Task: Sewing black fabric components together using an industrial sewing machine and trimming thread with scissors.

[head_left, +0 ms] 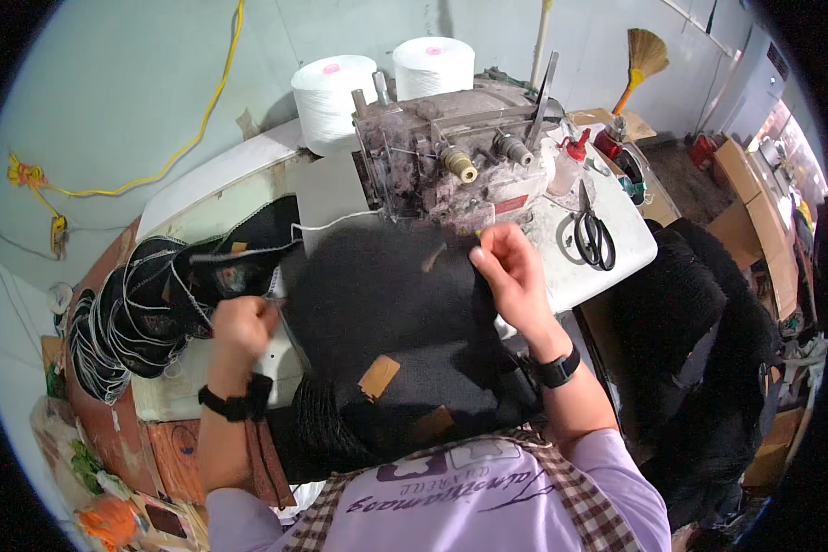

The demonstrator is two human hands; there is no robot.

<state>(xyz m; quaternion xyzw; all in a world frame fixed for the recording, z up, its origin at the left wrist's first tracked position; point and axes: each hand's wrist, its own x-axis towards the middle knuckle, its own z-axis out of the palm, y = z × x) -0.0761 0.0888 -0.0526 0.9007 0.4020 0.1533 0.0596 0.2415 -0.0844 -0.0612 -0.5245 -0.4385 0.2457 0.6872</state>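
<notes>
A black fabric piece lies in front of a dusty overlock sewing machine and drapes toward my lap. My right hand pinches its far right edge between thumb and forefinger, close to the machine's front. Beside the fabric's left edge is my left hand, slightly blurred with its fingers curled closed; what they hold is hidden. Left of it spreads a heap of black pieces edged with white stitching. White thread runs from this heap toward the machine. Tan patches show on the black cloth.
Two white thread cones stand behind the machine. Black-handled scissors and a red-topped bottle rest on the table to the right. Farther right is a large pile of black fabric. A yellow cord hangs on the wall.
</notes>
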